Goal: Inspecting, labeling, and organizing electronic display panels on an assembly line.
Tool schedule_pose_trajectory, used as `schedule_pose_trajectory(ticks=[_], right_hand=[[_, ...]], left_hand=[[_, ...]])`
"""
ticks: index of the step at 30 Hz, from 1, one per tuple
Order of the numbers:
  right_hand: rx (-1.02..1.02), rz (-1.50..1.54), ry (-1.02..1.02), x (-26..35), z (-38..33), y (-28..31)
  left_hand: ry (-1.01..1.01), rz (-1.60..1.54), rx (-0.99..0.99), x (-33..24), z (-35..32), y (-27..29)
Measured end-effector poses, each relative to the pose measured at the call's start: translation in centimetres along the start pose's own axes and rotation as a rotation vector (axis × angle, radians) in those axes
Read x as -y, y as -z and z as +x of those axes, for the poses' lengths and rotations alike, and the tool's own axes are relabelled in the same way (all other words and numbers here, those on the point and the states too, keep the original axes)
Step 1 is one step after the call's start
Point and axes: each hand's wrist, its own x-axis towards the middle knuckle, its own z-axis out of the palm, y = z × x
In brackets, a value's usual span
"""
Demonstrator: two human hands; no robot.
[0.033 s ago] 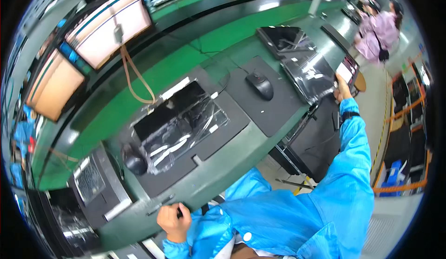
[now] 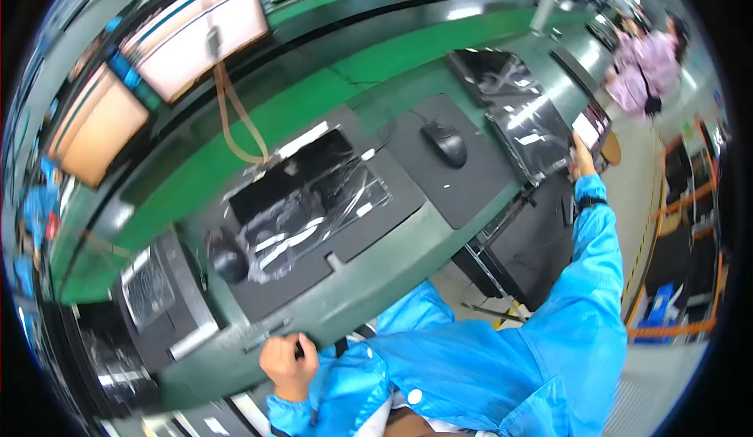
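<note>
Hands at opposite ends of the table

Right hand [image 2: 582, 163] is stretched far out, closed on the near corner of a plastic-wrapped laptop [image 2: 518, 116], whose long axis runs away from it. Left hand [image 2: 289, 364] is curled shut on a small dark object at the table [image 2: 392, 268] edge. Two wrapped laptops and one mouse [image 2: 445, 143] are counted.

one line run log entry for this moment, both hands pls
left hand: fist at near edge of green bench | right hand: reaching to plastic-wrapped laptop | mouse: untouched
</note>
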Motion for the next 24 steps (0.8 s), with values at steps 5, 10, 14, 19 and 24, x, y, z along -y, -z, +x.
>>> schedule_pose_trajectory(ticks=[5,10,14,19,24], right_hand=[[0.129,-1.15,0.477,-1.5,5.2,5.8],[0.119,-0.424,0.086,0.5,8.0,2.9],[0.074,-0.662,0.121,2.7,8.8,1.0],[0.127,-0.962,0.313,5.9,8.7,-5.0],[0.476,-0.929,0.765,9.5,-5.2,-20.0]], left_hand=[[0.058,-0.053,-0.063,0.0,-0.8,0.4],[0.044,-0.091,-0.186,0.2,-1.4,0.9],[0.043,-0.05,-0.235,0.0,-1.7,0.8],[0.018,-0.019,-0.222,0.0,-2.1,1.2],[-0.003,-0.046,-0.292,0.1,-2.4,0.7]])
